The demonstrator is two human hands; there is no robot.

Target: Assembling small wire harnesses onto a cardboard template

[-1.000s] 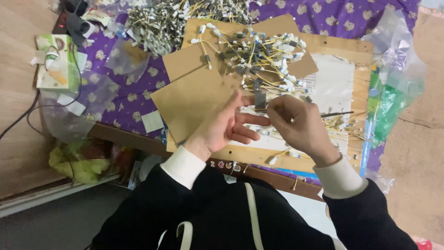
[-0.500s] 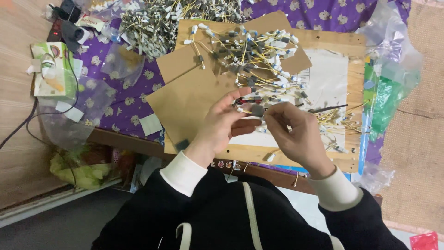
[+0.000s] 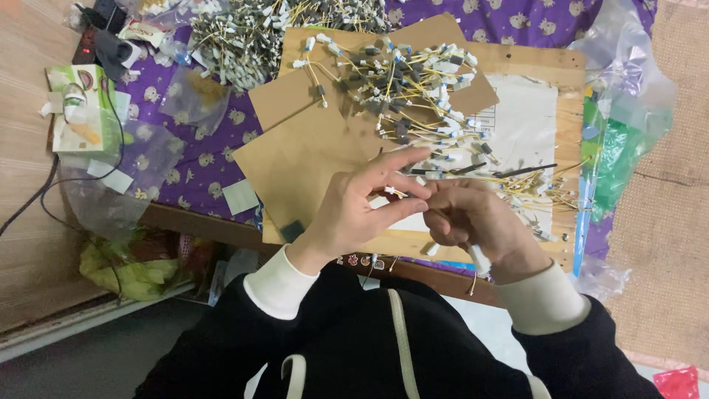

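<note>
Over at the left edge of the bench [image 3: 185, 218] a green tissue box [image 3: 77, 111] lies on the purple patterned cloth [image 3: 199, 170], with clear plastic bags [image 3: 140, 159] crumpled beside it; I cannot tell what, if anything, is in them. At the right edge a larger clear bag [image 3: 628, 81] holds something green [image 3: 617, 162]. A heap of small yellow wires with white and dark ends [image 3: 244, 37] sits at the top of the cloth, and a second pile of the same wire pieces [image 3: 413, 81] lies on brown cardboard sheets [image 3: 303, 159] spread over a wooden board [image 3: 569, 81]. A sheet of white paper [image 3: 524, 125] lies on that board, with more wire pieces and thin black strips [image 3: 528, 170] scattered along its lower edge.

The person's two hands meet just above the near edge of the board. The left hand [image 3: 358, 210] is half open, the forefinger stretched out straight and the thumb pressed toward the other fingers, pinching a short yellow wire piece [image 3: 395, 193] at its tip. The right hand [image 3: 473, 222] is curled nearly closed, fingertips touching the same wire piece, while a white connector end [image 3: 480, 258] pokes out below its palm. The held wire piece lies between the two hands, well short of the pile on the cardboard.
</note>
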